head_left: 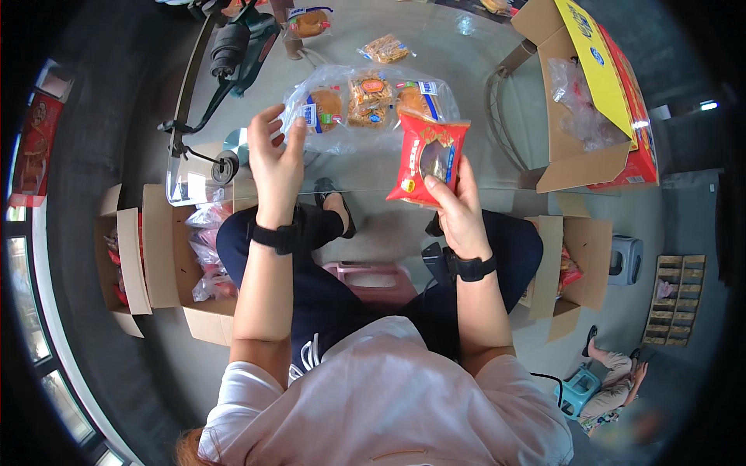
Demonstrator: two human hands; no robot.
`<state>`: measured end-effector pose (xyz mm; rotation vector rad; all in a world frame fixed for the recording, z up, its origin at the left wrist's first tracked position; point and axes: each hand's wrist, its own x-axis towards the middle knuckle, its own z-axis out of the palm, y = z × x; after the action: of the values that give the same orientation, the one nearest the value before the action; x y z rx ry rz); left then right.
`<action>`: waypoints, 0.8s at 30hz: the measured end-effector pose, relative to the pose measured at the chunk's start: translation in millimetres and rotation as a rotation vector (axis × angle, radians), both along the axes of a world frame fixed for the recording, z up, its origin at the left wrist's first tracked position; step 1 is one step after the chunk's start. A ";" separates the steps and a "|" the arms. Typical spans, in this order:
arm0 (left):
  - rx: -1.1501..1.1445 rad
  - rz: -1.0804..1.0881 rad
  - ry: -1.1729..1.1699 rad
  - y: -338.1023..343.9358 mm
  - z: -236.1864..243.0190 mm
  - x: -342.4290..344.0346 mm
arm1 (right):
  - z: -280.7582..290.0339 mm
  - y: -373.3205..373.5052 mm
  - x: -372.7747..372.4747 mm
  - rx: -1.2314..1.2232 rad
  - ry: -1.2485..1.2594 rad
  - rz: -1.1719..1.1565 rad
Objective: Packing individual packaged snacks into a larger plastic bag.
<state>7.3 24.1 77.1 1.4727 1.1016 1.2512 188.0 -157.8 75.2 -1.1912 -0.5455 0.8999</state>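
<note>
In my right hand (457, 203) is a red snack packet (416, 172) with a clear window, its lower edge pinched between thumb and fingers. It is held up over the front of the glass table. My left hand (277, 151) is open, fingers spread, beside the left end of a clear plastic bag (350, 140). Inside or on that bag lie several wrapped snacks: a round one (322, 107) at left, a crumbly golden one (370, 99) in the middle and another round one (417, 99) at right, partly covered by the red packet.
On the glass table (466, 62) lie another golden snack packet (386, 49) and a round wrapped one (308, 22). A metal device (231, 50) stands at left. An open carton (548, 116) holds plastic bags at right. More cartons (163, 248) flank my legs. A person (618, 380) sits at lower right.
</note>
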 end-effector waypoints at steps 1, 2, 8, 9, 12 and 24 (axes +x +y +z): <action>0.178 -0.021 0.202 8.3 -3.8 4.5 | 2.3 4.4 3.3 0.021 0.053 0.016; 0.358 -0.041 0.402 16.1 -6.9 9.7 | 4.7 9.1 6.7 0.043 0.106 0.033; 0.599 -0.136 0.820 52.3 -12.0 31.4 | 13.4 35.4 12.0 0.059 0.183 0.092; 0.437 -0.246 0.846 61.6 -11.7 30.4 | 11.9 38.0 10.7 0.073 0.199 0.072; 0.319 -0.334 0.860 67.5 -11.2 22.5 | 12.9 42.6 7.0 0.078 0.232 0.058; 0.491 -0.386 0.552 34.6 47.9 20.7 | 0.8 106.4 9.7 0.097 0.268 0.270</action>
<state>28.0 58.7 125.0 2.3738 0.8032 0.8904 197.7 -51.4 76.1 -0.9031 -0.5323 1.2286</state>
